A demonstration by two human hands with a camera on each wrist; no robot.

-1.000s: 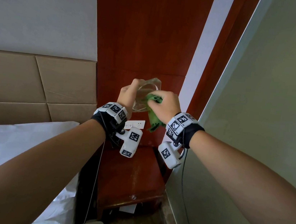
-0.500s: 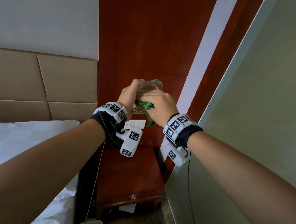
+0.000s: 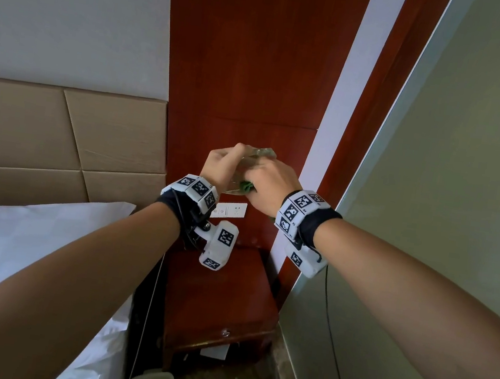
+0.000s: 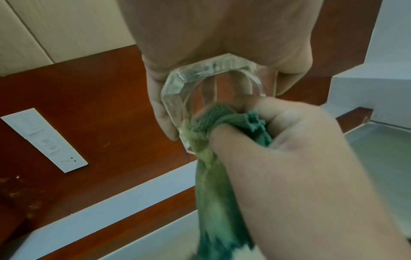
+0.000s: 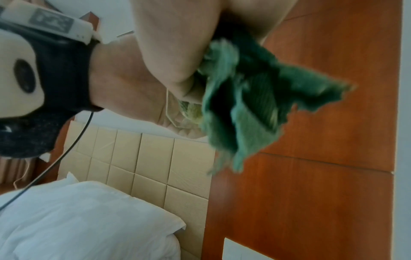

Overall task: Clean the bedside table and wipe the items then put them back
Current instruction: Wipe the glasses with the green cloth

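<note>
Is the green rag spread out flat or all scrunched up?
Scrunched up. The right hand grips the rag in a bunch against the glass dish.

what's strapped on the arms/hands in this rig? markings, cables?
Both forearms are bare, no sleeves, no gloves on the left hand or right hand. Each wrist has a black wristband, a ring of white blocks printed with black square fiducial markers, and a white marker-tagged camera pod hanging underneath. Thin black cables trail down from both.

Both arms extended forward, raised. Left hand [image 3: 220, 166] grips a glass dish [image 4: 200, 88]; right hand [image 3: 269, 188] clenches a green cloth [image 4: 213, 184].
</note>
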